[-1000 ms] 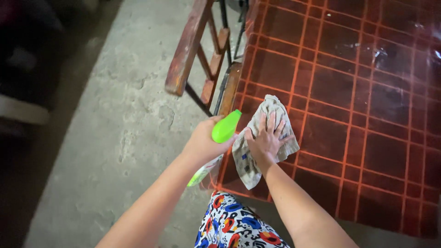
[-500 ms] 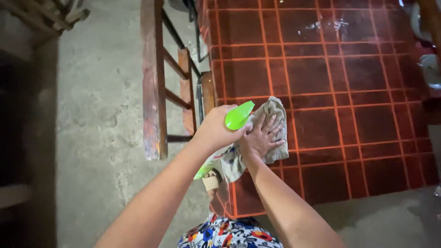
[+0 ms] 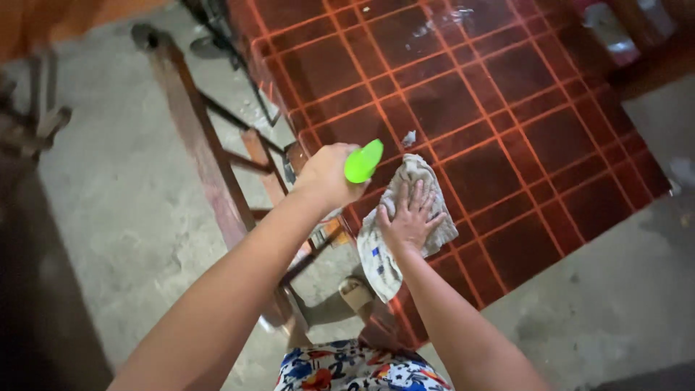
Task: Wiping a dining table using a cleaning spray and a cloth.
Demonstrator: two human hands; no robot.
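My left hand point(image 3: 327, 176) grips a spray bottle with a bright green head point(image 3: 363, 161), its nozzle over the near left part of the table. My right hand point(image 3: 410, 218) lies flat, fingers spread, on a grey-white rag point(image 3: 384, 250) that rests on the table's near corner and hangs a little over its edge. The table point(image 3: 507, 159) is covered in a dark red cloth with an orange grid, shiny under clear plastic. A small white spot point(image 3: 409, 137) sits on the table just beyond the rag.
A worn red wooden bench point(image 3: 199, 137) stands along the table's left side on a rough concrete floor point(image 3: 123, 210). More wooden furniture point(image 3: 29, 123) is at far left. Objects sit at the table's far right edge point(image 3: 615, 36). My patterned clothing point(image 3: 347, 369) shows at the bottom.
The view has swung, so the table and bench now run diagonally. My left hand has lifted the bottle slightly above the table. My right hand stays pressed on the rag.
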